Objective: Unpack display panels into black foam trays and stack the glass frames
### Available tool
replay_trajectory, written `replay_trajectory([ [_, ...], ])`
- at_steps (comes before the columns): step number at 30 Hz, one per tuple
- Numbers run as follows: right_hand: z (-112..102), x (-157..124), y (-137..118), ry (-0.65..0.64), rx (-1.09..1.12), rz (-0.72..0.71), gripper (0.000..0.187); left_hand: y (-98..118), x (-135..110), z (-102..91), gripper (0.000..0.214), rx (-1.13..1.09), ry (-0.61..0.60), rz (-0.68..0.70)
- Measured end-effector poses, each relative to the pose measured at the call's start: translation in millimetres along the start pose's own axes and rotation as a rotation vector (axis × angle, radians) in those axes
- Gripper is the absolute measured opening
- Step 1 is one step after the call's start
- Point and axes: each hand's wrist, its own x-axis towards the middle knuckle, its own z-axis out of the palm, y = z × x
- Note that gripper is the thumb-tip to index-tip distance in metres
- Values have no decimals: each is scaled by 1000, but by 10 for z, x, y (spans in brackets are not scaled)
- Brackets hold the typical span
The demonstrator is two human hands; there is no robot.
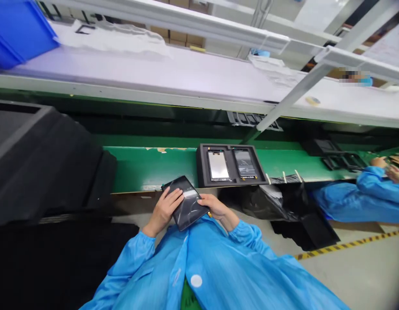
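A black glossy phone screen panel rests tilted on my lap, just below the green belt's edge. My left hand lies on its left side with fingers spread across the glass. My right hand grips the panel's right edge, fingers curled around it. Both arms wear blue sleeves. On the green conveyor belt ahead sits a black tray with two screen panels in its pockets, one silvery and one dark.
A large black crate stands to my left. A black bag hangs below the belt. A white shelf runs above with a blue bin. Another person's blue sleeve and more trays are at right.
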Motion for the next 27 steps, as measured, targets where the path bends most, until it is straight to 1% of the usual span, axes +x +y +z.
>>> replay_trajectory([
  [1,-73,-77,-14,1,4,3,50,48,48,69,48,-71,14,8],
  [2,-155,-137,-50,3,4,5,52,88,96,132,43,-148,28,-20],
  [3,-244,-181,-104,14,-2,0,56,124,149,188,39,-227,42,-87],
  [4,-341,-212,-171,43,-16,-20,59,156,210,241,35,-304,53,-184],
  [6,-554,-244,-318,164,-81,-115,60,213,362,346,32,-437,58,-427],
  [8,-780,-256,-450,294,-184,-226,55,261,556,472,36,-538,38,-644],
  [9,-893,-262,-503,325,-236,-261,54,283,664,545,39,-587,32,-719],
  [11,-1115,-277,-582,320,-320,-281,53,332,885,705,44,-700,51,-810],
  [14,-1431,-306,-664,306,-386,-272,50,410,1178,925,44,-870,162,-905],
  [16,-1626,-321,-718,325,-413,-269,48,450,1326,1027,45,-956,230,-962],
  [18,-1785,-334,-776,345,-458,-279,47,474,1440,1097,48,-1016,271,-1012],
  [20,-1873,-352,-833,405,-571,-347,44,503,1541,1151,52,-1042,309,-1045],
  [21,-1879,-362,-858,446,-657,-414,43,528,1592,1178,53,-1034,330,-1055],
  [22,-1859,-373,-879,469,-757,-492,42,566,1645,1205,55,-1005,356,-1064],
  [23,-1815,-382,-895,455,-863,-564,44,617,1699,1233,55,-954,374,-1069],
  [24,-1750,-388,-906,394,-967,-617,51,682,1753,1259,55,-890,378,-1068],
  [25,-1673,-387,-911,294,-1056,-643,63,756,1804,1282,53,-819,361,-1058],
  [27,-1519,-367,-910,68,-1166,-639,91,909,1887,1317,50,-676,294,-1013],
])
